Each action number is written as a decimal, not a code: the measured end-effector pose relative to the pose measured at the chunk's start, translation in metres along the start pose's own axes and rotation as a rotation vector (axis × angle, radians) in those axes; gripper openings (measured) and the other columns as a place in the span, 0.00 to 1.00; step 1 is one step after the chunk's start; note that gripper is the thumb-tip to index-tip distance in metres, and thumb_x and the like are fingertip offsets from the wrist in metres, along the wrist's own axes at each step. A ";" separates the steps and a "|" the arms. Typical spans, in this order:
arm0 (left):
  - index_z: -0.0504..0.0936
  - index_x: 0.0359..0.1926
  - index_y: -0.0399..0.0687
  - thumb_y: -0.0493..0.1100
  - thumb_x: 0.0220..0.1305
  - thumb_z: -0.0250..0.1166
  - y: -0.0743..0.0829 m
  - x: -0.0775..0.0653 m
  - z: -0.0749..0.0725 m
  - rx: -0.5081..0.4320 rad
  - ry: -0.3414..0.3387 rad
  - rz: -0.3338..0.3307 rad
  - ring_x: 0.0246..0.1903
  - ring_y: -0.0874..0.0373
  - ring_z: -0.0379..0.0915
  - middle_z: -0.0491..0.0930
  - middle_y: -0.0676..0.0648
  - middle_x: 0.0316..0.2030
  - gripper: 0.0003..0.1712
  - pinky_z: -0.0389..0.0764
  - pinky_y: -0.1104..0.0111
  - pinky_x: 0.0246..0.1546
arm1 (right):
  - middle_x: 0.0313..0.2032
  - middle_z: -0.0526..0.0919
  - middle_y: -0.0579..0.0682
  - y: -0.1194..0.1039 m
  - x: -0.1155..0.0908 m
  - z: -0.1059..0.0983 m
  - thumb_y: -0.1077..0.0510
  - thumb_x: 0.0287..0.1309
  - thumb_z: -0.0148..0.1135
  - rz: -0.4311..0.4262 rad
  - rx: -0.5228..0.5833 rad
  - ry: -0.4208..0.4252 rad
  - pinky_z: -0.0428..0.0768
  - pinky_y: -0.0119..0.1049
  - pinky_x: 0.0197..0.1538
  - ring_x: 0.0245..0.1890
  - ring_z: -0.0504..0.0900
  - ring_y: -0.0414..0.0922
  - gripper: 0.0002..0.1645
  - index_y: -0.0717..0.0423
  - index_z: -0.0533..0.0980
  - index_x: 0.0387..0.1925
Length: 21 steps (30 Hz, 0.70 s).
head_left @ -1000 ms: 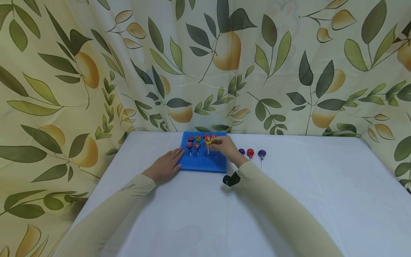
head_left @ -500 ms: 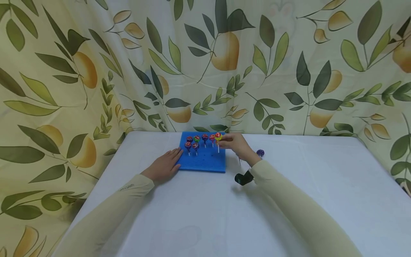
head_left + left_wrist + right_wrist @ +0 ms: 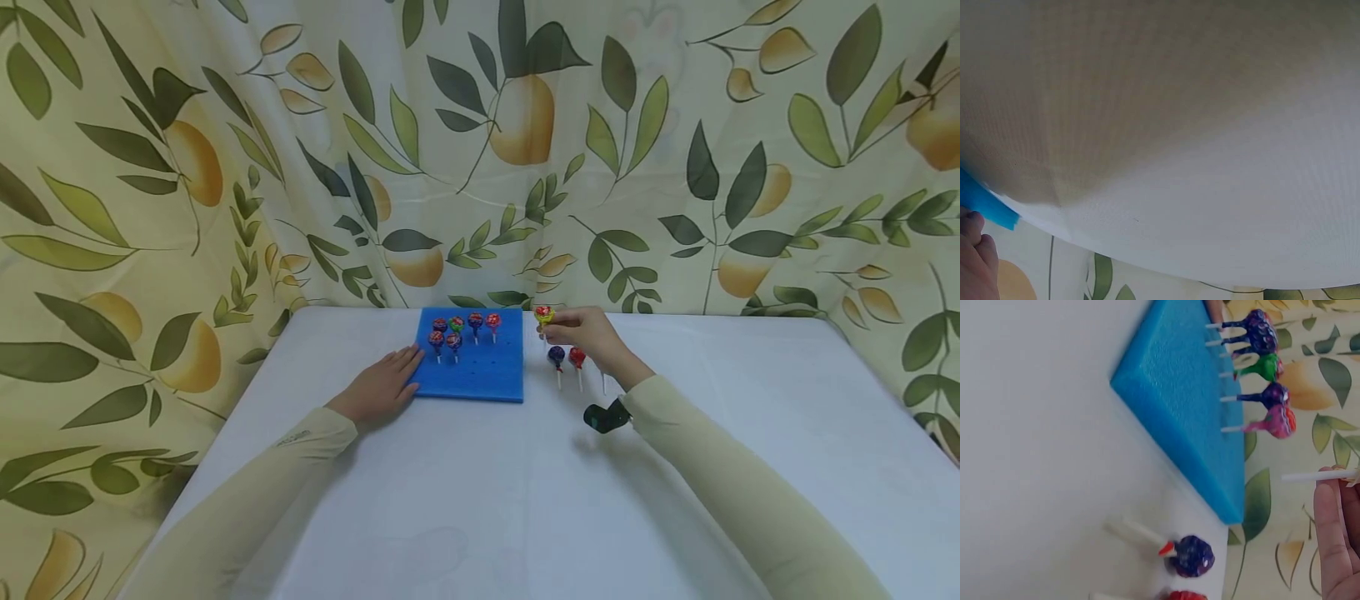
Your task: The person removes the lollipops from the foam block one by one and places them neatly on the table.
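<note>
My left hand (image 3: 377,387) lies with straight fingers along the left edge of a blue foam board (image 3: 480,379). Several wrapped lollipops stand upright in the board, including a green one (image 3: 1267,367) and a pink one (image 3: 1280,421) at the right end of the back row. Just beyond the board's right edge, my right hand (image 3: 596,337) pinches a yellow-and-red lollipop (image 3: 543,315) near its wrapped head. Its bare white stick (image 3: 1300,477) points out past the fingers in the right wrist view. Only part of the left hand (image 3: 977,256) shows in its wrist view.
Below the right hand, a purple lollipop (image 3: 556,355) and a red lollipop (image 3: 577,357) lie on the white table (image 3: 450,500). Another white stick (image 3: 603,383) shows beside them, its head hidden by the hand. A leaf-and-fruit patterned curtain (image 3: 465,225) hangs behind the table.
My right hand has carried the yellow-and-red lollipop rightward from over the board to beyond its right edge. The back-row lollipops are now uncovered. The left hand stays at the board.
</note>
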State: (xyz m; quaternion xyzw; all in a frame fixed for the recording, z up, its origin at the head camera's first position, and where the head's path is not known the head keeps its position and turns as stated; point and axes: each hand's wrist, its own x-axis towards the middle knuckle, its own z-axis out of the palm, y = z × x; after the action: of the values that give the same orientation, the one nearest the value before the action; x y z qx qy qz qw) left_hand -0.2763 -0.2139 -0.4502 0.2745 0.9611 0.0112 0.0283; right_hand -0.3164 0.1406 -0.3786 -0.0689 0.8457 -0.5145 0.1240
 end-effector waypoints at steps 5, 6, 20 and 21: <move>0.51 0.71 0.36 0.52 0.72 0.43 0.000 -0.002 -0.001 -0.004 0.008 0.004 0.72 0.44 0.47 0.51 0.37 0.72 0.35 0.52 0.54 0.72 | 0.51 0.80 0.64 0.007 -0.006 -0.014 0.56 0.63 0.57 -0.009 -0.039 0.013 0.75 0.47 0.60 0.50 0.82 0.53 0.22 0.64 0.75 0.55; 0.51 0.71 0.36 0.52 0.72 0.43 0.000 -0.002 -0.001 -0.007 0.007 0.003 0.72 0.44 0.47 0.51 0.37 0.72 0.35 0.52 0.54 0.72 | 0.51 0.80 0.64 0.009 -0.007 -0.017 0.56 0.63 0.57 -0.012 -0.045 0.016 0.75 0.47 0.59 0.50 0.82 0.54 0.22 0.64 0.74 0.55; 0.51 0.71 0.36 0.52 0.72 0.43 0.000 0.000 0.000 0.009 -0.004 0.003 0.72 0.44 0.47 0.50 0.37 0.72 0.35 0.52 0.54 0.72 | 0.50 0.81 0.62 0.032 -0.026 -0.055 0.54 0.60 0.60 0.007 -0.071 0.050 0.75 0.46 0.58 0.40 0.85 0.38 0.26 0.67 0.73 0.55; 0.51 0.71 0.36 0.52 0.72 0.44 0.000 0.001 0.000 0.009 -0.006 0.003 0.72 0.44 0.47 0.50 0.37 0.72 0.35 0.52 0.54 0.72 | 0.50 0.82 0.62 0.034 -0.027 -0.058 0.54 0.60 0.60 0.016 -0.075 0.053 0.75 0.45 0.58 0.39 0.85 0.38 0.26 0.67 0.73 0.55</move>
State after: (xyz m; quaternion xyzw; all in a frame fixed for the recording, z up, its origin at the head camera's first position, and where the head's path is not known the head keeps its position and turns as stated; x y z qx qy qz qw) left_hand -0.2768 -0.2135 -0.4503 0.2762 0.9606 0.0059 0.0297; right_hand -0.3065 0.2118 -0.3795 -0.0530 0.8679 -0.4831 0.1029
